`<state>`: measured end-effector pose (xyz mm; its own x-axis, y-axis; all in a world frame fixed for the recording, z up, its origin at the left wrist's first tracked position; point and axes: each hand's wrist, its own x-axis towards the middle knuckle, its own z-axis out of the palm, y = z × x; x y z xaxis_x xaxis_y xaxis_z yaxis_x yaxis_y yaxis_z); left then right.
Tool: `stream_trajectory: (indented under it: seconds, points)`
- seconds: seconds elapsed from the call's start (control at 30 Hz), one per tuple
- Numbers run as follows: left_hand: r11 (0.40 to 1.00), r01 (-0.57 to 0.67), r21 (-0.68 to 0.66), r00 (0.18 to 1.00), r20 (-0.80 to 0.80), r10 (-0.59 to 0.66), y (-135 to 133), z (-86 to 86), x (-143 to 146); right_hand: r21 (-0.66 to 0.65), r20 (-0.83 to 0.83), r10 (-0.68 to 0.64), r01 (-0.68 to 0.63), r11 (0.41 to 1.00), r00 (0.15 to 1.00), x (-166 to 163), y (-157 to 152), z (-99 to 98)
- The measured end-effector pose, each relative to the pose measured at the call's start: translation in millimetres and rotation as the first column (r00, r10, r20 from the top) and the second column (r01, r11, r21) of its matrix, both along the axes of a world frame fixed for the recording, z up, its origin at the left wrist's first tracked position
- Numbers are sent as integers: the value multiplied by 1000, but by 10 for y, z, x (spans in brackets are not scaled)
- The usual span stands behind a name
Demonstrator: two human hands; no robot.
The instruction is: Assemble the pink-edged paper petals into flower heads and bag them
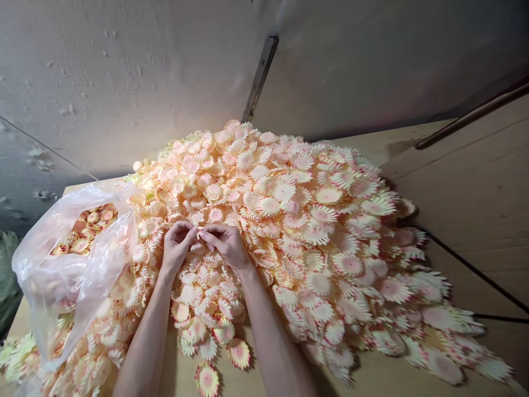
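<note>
A large heap of cream artificial flower petal discs (pixel 285 193) with fringed, pink-tipped edges lies before me. Over its near middle, my left hand (pixel 178 242) and my right hand (pixel 226 242) meet fingertip to fingertip. Both hands pinch one small flower petal disc (pixel 199 232) between thumbs and fingers; most of it is covered by the fingertips. Just below my wrists lie more loose discs, among them a yellowish one with a pink centre (pixel 206 379) on the bare tabletop.
To the left, an open clear plastic bag (pixel 82 275) holds more discs with redder edges. A wall (pixel 165 66) with a metal strip (pixel 260 77) rises behind the wooden table (pixel 252 380). At right stand a wooden panel (pixel 467 204) and black cables (pixel 471 264).
</note>
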<state>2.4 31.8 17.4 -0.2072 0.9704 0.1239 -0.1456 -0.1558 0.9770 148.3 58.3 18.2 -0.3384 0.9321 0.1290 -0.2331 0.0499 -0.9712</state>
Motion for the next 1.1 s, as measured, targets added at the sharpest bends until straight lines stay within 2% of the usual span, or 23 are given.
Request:
stream_trajectory:
  seconds: [0.77,1.1]
  points:
    - [1000,-17,17,997,-73,18,-2,15,10,-10,44,-14,14,1000,999,3,-11,43]
    - [1000,-6,-23,996,-85,4,-21,47,21,-5,72,-47,47,999,996,3,-6,67]
